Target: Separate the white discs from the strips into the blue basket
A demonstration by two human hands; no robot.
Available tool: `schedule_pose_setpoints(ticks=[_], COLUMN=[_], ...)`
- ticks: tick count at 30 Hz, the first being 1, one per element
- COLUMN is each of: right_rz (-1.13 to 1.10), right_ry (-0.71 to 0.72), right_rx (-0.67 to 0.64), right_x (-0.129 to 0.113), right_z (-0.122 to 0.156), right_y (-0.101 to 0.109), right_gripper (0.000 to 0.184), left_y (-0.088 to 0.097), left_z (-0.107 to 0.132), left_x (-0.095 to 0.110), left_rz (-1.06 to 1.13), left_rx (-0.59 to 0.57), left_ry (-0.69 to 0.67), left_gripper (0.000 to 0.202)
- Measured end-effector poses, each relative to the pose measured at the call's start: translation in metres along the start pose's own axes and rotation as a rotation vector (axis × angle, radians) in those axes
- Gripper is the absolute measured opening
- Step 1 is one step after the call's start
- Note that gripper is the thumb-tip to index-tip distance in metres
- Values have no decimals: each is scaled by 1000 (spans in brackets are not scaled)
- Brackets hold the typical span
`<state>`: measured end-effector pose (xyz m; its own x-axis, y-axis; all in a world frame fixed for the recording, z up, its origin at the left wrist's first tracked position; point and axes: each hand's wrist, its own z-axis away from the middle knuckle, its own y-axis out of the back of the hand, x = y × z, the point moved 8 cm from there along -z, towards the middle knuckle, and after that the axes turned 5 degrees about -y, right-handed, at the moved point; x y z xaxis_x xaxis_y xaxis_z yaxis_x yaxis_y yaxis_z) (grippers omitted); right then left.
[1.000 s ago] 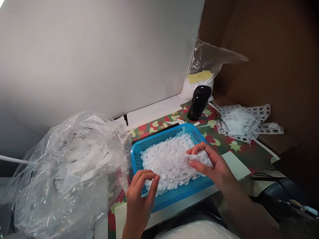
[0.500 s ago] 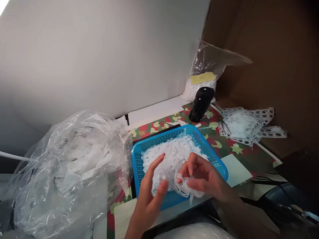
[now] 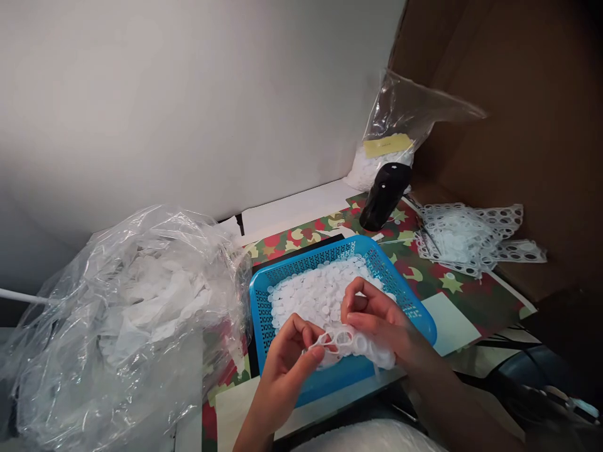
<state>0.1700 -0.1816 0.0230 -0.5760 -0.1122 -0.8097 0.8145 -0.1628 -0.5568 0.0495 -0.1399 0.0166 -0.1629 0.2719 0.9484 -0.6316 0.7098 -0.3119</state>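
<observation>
over the blue basket point(image 3: 330, 389), left hand point(image 3: 285, 364) and right hand point(image 3: 384, 317) fingers point(image 3: 362, 321) pinch a holed strip point(image 3: 362, 344), long axis running sideways.

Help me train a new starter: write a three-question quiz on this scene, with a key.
1. What fills the basket?
A. red caps
B. white discs
C. black rods
2. True or false: the left hand and right hand both hold the mesh.
3. Fill the gap: the rear bag shows a ___ slip.

Key: 1. B; 2. true, the fingers of each grip it; 3. yellow.
</observation>
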Motion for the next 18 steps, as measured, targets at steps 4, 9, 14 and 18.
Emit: schedule_pose_setpoints(ticks=[4, 9, 14, 18], right_rz=[47, 112, 231, 545], right_ry=[-60, -3, -92, -191], right_rx=[-11, 4, -134, -152], right_x=[5, 5, 12, 17], right_z=[-7, -12, -8, -3], right_y=[-6, -6, -15, -15], right_gripper=[19, 12, 33, 31], left_y=[4, 8, 22, 25], left_z=[-3, -2, -1, -1], left_x=[-4, -8, 1, 0], left_rz=[145, 83, 66, 123], left_rx=[85, 138, 295, 328], left_ry=[21, 96, 60, 131], left_gripper=[25, 22, 26, 29])
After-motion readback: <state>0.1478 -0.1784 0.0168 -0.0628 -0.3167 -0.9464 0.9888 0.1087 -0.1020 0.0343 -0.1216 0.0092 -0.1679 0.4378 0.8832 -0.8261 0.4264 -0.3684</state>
